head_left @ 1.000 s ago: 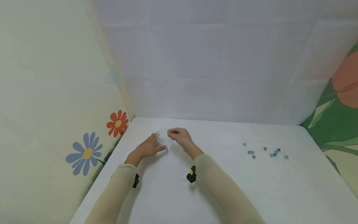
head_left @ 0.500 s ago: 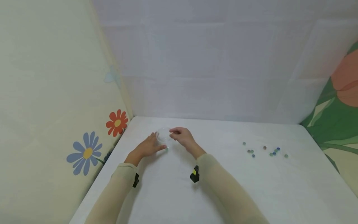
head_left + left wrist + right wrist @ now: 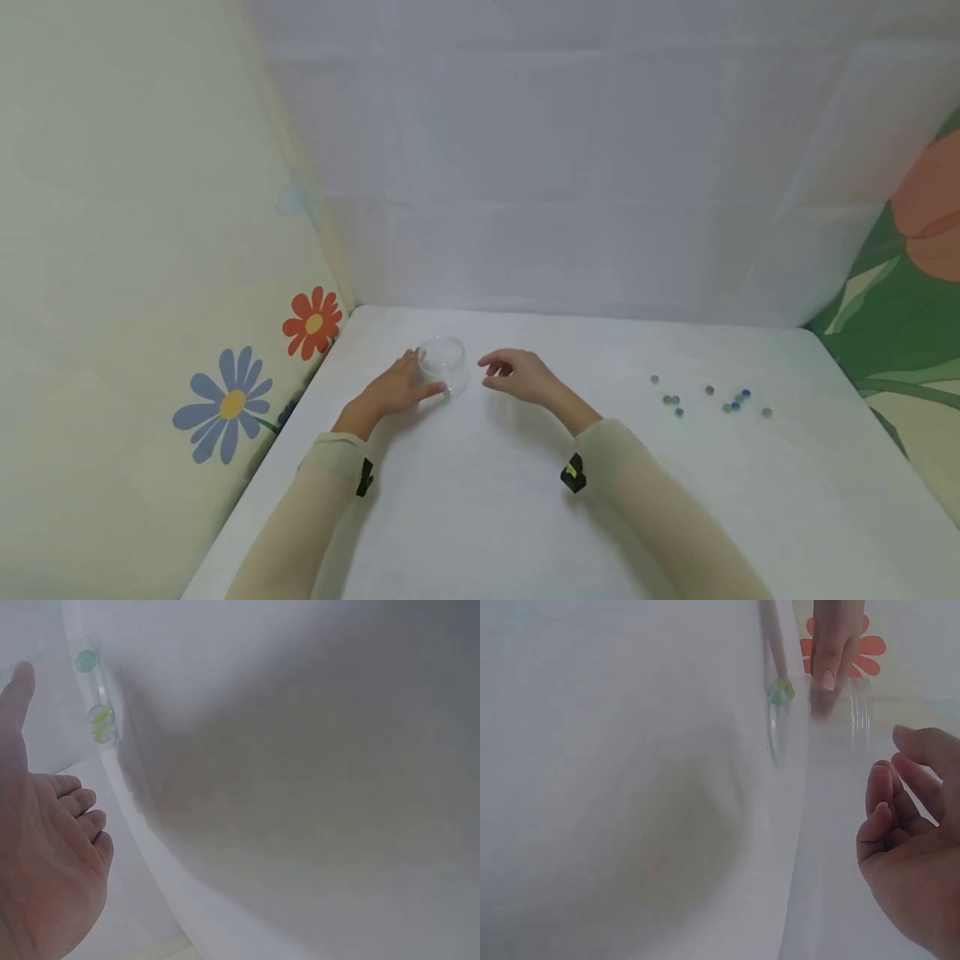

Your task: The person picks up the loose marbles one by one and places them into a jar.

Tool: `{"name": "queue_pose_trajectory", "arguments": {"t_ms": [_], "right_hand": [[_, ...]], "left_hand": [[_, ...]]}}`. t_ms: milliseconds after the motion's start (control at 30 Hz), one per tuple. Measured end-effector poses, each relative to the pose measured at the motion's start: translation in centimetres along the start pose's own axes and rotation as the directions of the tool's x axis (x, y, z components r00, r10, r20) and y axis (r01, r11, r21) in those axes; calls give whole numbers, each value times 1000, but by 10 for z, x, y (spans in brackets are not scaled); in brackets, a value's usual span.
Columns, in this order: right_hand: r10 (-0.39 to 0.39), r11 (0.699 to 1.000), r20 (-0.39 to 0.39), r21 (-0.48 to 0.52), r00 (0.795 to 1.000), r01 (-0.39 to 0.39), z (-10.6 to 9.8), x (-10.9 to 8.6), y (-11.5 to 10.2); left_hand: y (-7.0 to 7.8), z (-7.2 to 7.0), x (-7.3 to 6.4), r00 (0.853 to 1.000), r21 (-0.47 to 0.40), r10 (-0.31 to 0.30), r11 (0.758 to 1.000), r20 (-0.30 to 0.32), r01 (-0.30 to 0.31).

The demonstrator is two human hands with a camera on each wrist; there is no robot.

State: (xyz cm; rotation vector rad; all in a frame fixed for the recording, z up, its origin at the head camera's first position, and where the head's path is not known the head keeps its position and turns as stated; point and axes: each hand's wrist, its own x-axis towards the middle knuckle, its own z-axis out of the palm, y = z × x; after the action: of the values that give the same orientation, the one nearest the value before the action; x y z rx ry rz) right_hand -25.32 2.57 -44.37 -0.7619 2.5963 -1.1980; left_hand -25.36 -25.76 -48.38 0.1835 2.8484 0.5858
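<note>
A clear round plastic cup (image 3: 444,357) stands on the white table at the left of the middle. My left hand (image 3: 393,392) holds it steady, thumb across its near side and fingers along its left. Seen from the left wrist, a teal marble (image 3: 87,661) and two yellow-streaked marbles (image 3: 100,722) lie at the cup's bottom. My right hand (image 3: 521,377) hovers just right of the cup, its fingers loosely curved. Nothing shows between its thumb and fingertips in the right wrist view.
On the right half of the table lie several loose marbles, among them a brown marble (image 3: 709,390), a blue marble (image 3: 746,392) and a green marble (image 3: 767,412). A white cloth (image 3: 570,183) hangs behind the table; a flower-printed cloth (image 3: 150,250) flanks the left side.
A yellowish marble pinched by my right hand over the cup's rim has left its fingers. That hand has since drawn back to the right, fingers loosening. The left hand stays at the cup.
</note>
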Motion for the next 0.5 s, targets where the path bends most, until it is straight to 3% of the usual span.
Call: {"name": "queue_pose_trajectory", "arguments": {"t_ms": [233,500], "right_hand": [[-72,996,11,-55,997,73,-24,-26,12],[-106,992,-12,-66,994,104,-48,-55,26]], "left_hand": [[0,0,0,1000,-11,15,1000,-8,-15],[-1,1,2,999,-7,37,999,-11,-37]]}}
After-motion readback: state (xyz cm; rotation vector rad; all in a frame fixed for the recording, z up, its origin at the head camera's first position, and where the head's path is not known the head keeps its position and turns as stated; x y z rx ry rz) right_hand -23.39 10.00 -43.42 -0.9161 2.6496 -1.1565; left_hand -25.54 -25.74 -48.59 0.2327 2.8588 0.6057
